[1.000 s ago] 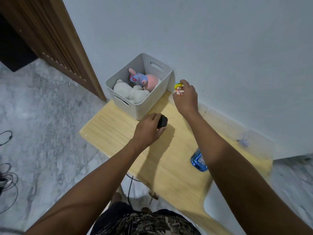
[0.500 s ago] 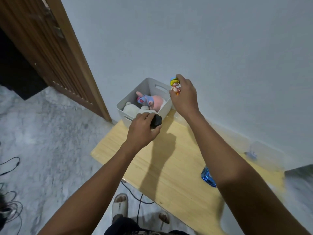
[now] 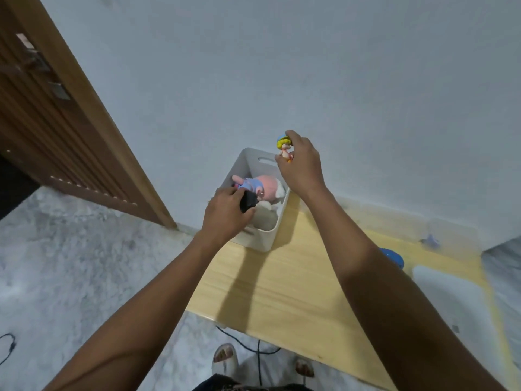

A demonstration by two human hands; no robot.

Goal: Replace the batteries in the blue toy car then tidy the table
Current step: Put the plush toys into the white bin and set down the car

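Observation:
My left hand [image 3: 225,214] is closed around a small black object [image 3: 247,201] and hovers over the near left part of the white storage bin [image 3: 265,238]. My right hand [image 3: 301,165] pinches a small figurine [image 3: 284,148] with yellow hair and a blue cap, held above the bin's far right rim. Inside the bin lie a pink and blue plush [image 3: 259,186] and a white plush [image 3: 265,218]. A blue object [image 3: 393,256], possibly the toy car, shows on the wooden table [image 3: 282,292], mostly hidden behind my right forearm.
The bin stands at the table's far left corner against the white wall [image 3: 282,66]. A brown wooden door [image 3: 48,122] is to the left. A small blue piece [image 3: 430,240] lies near the wall. A black cable [image 3: 253,351] and my feet are on the marble floor.
Both hands have moved away from me and over the bin, the left still holding the black object, the right still holding the figurine. The camera has tilted up toward the wall.

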